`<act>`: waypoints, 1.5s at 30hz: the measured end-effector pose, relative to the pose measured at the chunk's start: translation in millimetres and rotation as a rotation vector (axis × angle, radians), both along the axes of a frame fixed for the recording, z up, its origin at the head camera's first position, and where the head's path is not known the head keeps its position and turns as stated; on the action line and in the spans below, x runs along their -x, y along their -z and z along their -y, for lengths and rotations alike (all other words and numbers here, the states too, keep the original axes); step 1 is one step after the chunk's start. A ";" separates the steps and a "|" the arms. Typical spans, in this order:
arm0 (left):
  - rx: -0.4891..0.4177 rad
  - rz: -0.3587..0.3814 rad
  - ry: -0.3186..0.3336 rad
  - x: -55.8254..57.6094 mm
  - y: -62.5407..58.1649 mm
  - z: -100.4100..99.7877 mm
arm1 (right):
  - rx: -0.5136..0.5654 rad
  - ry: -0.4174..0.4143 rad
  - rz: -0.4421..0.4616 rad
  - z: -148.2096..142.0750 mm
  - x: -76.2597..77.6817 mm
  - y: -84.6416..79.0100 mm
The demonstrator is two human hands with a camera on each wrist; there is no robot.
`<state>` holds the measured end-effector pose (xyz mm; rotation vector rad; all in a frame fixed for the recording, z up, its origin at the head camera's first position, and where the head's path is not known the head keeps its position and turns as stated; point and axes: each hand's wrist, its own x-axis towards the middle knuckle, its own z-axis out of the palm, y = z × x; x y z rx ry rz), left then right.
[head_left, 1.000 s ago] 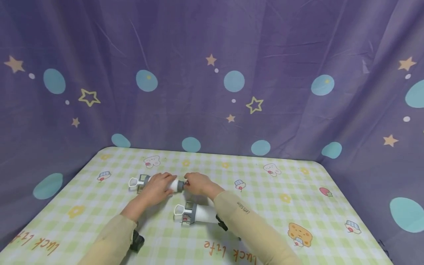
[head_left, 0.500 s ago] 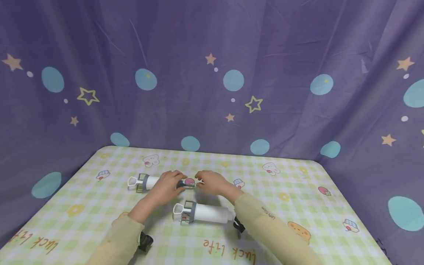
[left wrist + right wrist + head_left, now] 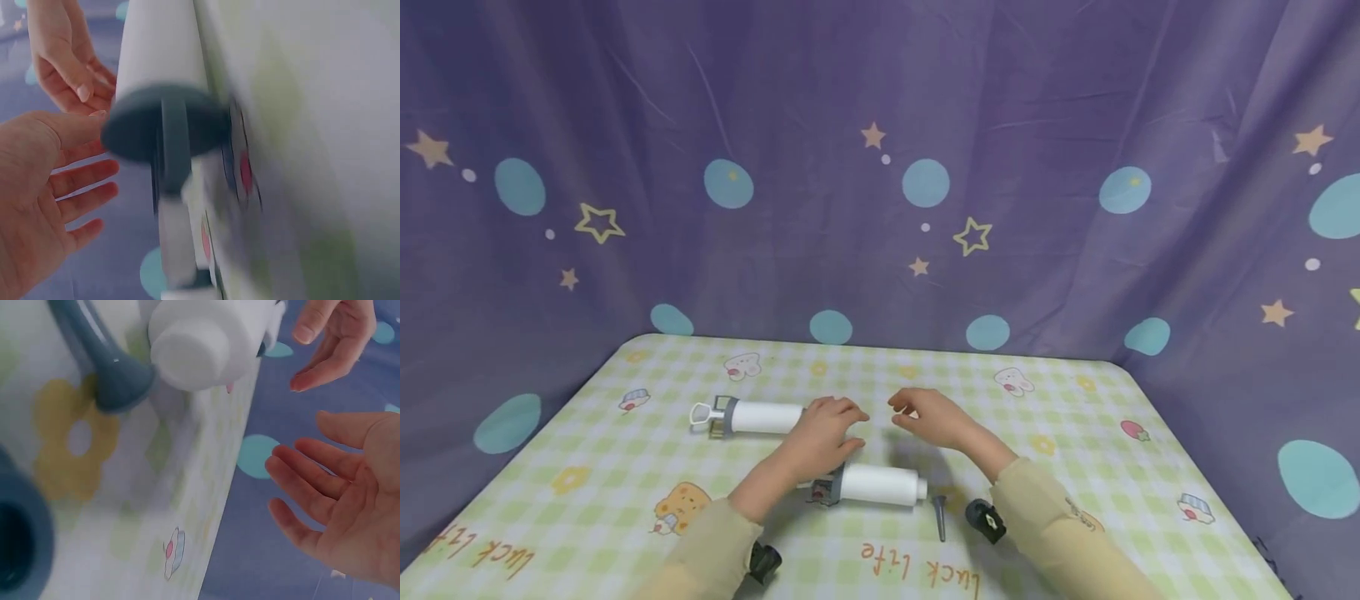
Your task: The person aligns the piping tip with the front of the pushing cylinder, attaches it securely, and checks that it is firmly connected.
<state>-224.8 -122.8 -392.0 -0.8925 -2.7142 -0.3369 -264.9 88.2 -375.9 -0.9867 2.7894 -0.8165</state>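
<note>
Two white syringe-like presses with grey collars and loop-ended plungers lie on the table. My left hand (image 3: pixel 822 437) is between the far press (image 3: pixel 767 417) and the near press (image 3: pixel 880 485), fingers extended and holding nothing. It hides the far press's front end and part of the near press's plunger. My right hand (image 3: pixel 934 417), fingers loosely bent and holding nothing, hovers to its right. Beside the near press's white tip lies a slim grey nozzle (image 3: pixel 941 518). The right wrist view shows a blue-grey ring-shaped piece (image 3: pixel 25 537) at lower left.
A green-checked cloth (image 3: pixel 1045 400) printed with cartoons and lettering covers the table. Behind it hangs a purple curtain (image 3: pixel 820 267) with stars and ovals. Dark wrist cameras, such as the left one (image 3: pixel 765 563), sit under both sleeves.
Both hands have moved right, away from the far press's front end. Its barrel shows more fully, and the near press's tip and grey nozzle have come out from behind the right arm.
</note>
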 end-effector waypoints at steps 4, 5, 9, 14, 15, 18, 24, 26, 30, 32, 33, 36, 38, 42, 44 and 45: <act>0.019 -0.012 0.040 -5.2 2.3 -18.9 | 0.038 0.029 0.019 -15.1 -6.1 2.2; 0.026 -0.020 0.051 -6.5 2.6 -23.3 | 0.046 0.031 0.020 -18.5 -7.4 2.6; 0.038 -0.036 0.090 -12.0 5.2 -39.2 | 0.082 0.031 0.046 -32.5 -14.3 4.4; 0.037 0.011 0.126 -17.7 10.5 -55.8 | 0.102 0.027 0.080 -48.7 -25.6 8.0; 0.037 0.022 0.129 -18.7 11.1 -59.0 | 0.104 0.027 0.081 -51.6 -27.7 8.7; 0.051 0.039 0.145 -20.8 13.4 -67.8 | 0.109 0.037 0.074 -59.1 -33.6 11.4; 0.080 0.078 0.159 -24.1 17.3 -81.5 | 0.088 0.058 0.089 -70.1 -45.5 12.5; 0.087 0.101 0.154 -25.1 18.1 -84.4 | 0.073 0.059 0.099 -72.7 -48.7 13.1; 0.114 0.127 0.149 -26.1 18.6 -89.4 | 0.046 0.068 0.131 -77.6 -54.3 14.8; 0.133 0.127 0.154 -26.0 17.8 -92.4 | 0.026 0.073 0.147 -80.5 -56.8 15.1; 0.140 0.127 0.158 -26.0 17.4 -94.0 | 0.018 0.075 0.156 -81.7 -57.8 15.3; 0.164 0.127 0.161 -26.2 17.6 -98.5 | -0.008 0.076 0.192 -85.4 -61.0 15.8; 0.170 0.131 0.153 -26.3 18.6 -100.9 | -0.015 0.076 0.223 -87.4 -63.2 16.2; 0.172 0.120 0.141 -24.3 21.6 -104.3 | -0.023 0.076 0.276 -90.4 -66.5 17.4; 0.170 0.102 0.138 -24.3 23.7 -106.1 | -0.037 0.073 0.283 -91.3 -67.9 18.5; 0.169 0.095 0.138 -24.3 24.5 -107.0 | -0.044 0.071 0.284 -91.8 -68.5 19.1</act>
